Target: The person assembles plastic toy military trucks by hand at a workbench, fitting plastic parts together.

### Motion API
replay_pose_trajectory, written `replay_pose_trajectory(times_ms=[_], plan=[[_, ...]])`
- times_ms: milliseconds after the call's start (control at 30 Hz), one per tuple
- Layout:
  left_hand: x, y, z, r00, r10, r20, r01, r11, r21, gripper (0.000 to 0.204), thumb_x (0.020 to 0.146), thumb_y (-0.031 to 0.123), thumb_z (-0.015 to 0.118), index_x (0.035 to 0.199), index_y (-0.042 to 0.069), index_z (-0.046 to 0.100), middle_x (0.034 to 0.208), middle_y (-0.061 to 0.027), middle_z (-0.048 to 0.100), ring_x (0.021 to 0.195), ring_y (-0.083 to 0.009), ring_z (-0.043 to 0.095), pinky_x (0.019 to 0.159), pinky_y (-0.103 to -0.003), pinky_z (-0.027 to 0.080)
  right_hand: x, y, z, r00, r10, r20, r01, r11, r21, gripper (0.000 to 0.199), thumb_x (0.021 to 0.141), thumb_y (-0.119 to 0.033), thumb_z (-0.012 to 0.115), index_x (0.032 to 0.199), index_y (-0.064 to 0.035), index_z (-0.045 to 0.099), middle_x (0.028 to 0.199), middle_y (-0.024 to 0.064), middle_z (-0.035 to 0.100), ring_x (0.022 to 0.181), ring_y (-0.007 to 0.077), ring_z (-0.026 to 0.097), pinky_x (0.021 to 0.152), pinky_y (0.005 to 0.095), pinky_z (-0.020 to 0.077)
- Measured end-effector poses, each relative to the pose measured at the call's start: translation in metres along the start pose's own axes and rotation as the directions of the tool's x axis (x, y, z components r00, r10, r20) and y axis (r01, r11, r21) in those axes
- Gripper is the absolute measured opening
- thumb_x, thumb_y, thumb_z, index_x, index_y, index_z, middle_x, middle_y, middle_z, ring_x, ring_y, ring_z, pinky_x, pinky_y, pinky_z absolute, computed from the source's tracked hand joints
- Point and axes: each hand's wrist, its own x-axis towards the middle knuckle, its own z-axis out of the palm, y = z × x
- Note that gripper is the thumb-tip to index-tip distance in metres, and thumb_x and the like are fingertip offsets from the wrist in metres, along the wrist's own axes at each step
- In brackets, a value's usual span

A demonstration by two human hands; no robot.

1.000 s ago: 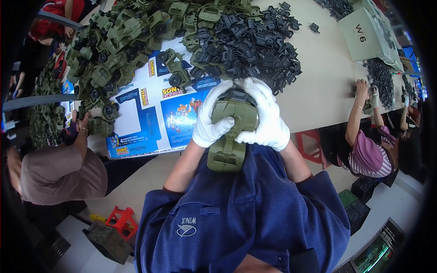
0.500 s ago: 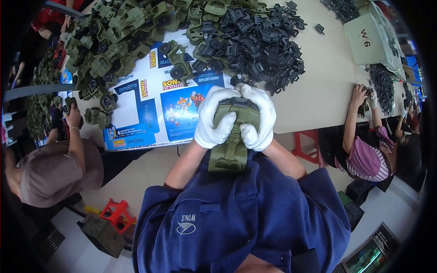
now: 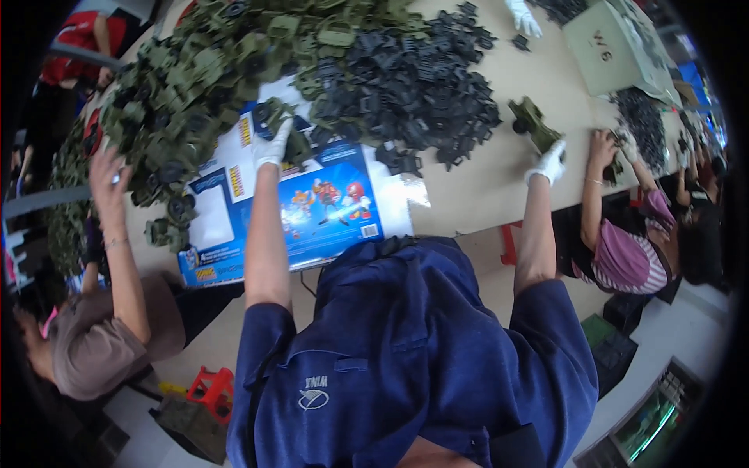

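Note:
My left hand (image 3: 272,147), in a white glove, reaches over the printed cardboard and grips an olive-green toy vehicle (image 3: 297,146) with dark wheels. Fingers and vehicle partly cover each other. Off to the right, my gloved right hand (image 3: 548,161) is closed on the near end of another olive-green toy vehicle (image 3: 532,118), low over the table. A large heap of olive-green toy vehicles (image 3: 211,66) lies beyond my left hand. Beside it is a heap of small black plastic parts (image 3: 421,78).
Blue-and-white printed cardboard (image 3: 331,207) covers the near left of the tan table (image 3: 468,199). A pale green bin (image 3: 605,47) stands at the far right. Co-workers sit on both sides: a bare hand (image 3: 109,179) at left, forearms (image 3: 595,183) at right. A gloved hand (image 3: 524,17) shows at the far edge.
My hands have parted from the vehicle held together at my chest. The right carried a toy vehicle out to the right; the left moved to a vehicle on the cardboard. A far gloved hand appeared.

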Motion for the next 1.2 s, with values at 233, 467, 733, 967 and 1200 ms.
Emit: replay_pose_trajectory(times_ms=[233,467,733,967,1200], plan=[[-0.014,-0.035,-0.013,0.816,-0.363,0.449,0.491,0.846,-0.209,0.023,0.084,0.023,0.061,0.102,0.009,0.068,0.101,-0.0036,0.067,0.089,-0.0163,0.062,0.082,-0.031,0.047,-0.013,0.072,-0.005,0.829,-0.421,0.368,0.541,0.769,-0.341,0.058,0.088,-0.026,0.070,0.135,0.0019,0.052,0.129,0.0170,0.060,0.110,0.0245,0.061,0.096,0.0337,0.0465],[-0.071,-0.074,-0.037,0.890,-0.128,0.437,0.190,0.977,-0.100,0.047,0.084,0.022,0.073,0.118,-0.008,0.063,0.119,-0.0124,0.065,0.109,-0.0206,0.060,0.096,-0.031,0.044,-0.065,0.040,0.049,0.827,-0.108,0.551,0.493,0.610,-0.620,0.051,0.076,-0.036,0.080,0.113,-0.0023,0.069,0.104,0.0155,0.072,0.095,0.0287,0.068,0.086,0.0385,0.0505],[-0.076,-0.029,-0.044,0.970,-0.019,0.242,-0.040,0.970,0.238,0.092,0.082,0.047,0.070,0.150,0.004,0.026,0.130,-0.0267,0.055,0.122,-0.0375,0.055,0.103,-0.037,0.043,-0.028,0.058,0.023,0.920,0.057,0.389,0.115,0.907,-0.405,0.026,0.080,-0.020,0.079,0.081,-0.0006,0.062,0.075,0.0095,0.068,0.064,0.0150,0.056,0.067,0.0326,0.0504],[-0.082,-0.024,-0.023,0.976,-0.065,0.208,-0.055,0.850,0.525,0.117,0.074,0.041,0.080,0.156,0.012,0.002,0.144,-0.0265,0.042,0.124,-0.0398,0.053,0.101,-0.040,0.045,-0.117,0.024,-0.026,0.543,-0.174,0.821,0.835,0.010,-0.550,0.022,0.078,-0.020,0.066,0.095,-0.0060,0.068,0.095,0.0193,0.067,0.091,0.0383,0.065,0.081,0.0460,0.0525],[-0.104,-0.023,-0.037,0.907,0.052,0.419,-0.209,0.918,0.338,0.108,0.075,0.027,0.082,0.155,0.015,0.010,0.135,-0.0250,0.053,0.118,-0.0349,0.059,0.098,-0.037,0.048,-0.113,-0.001,-0.038,0.366,0.202,0.909,0.730,0.544,-0.415,0.049,0.072,-0.017,0.079,0.117,-0.0031,0.065,0.117,0.0181,0.065,0.100,0.0367,0.064,0.090,0.0379,0.0514]])
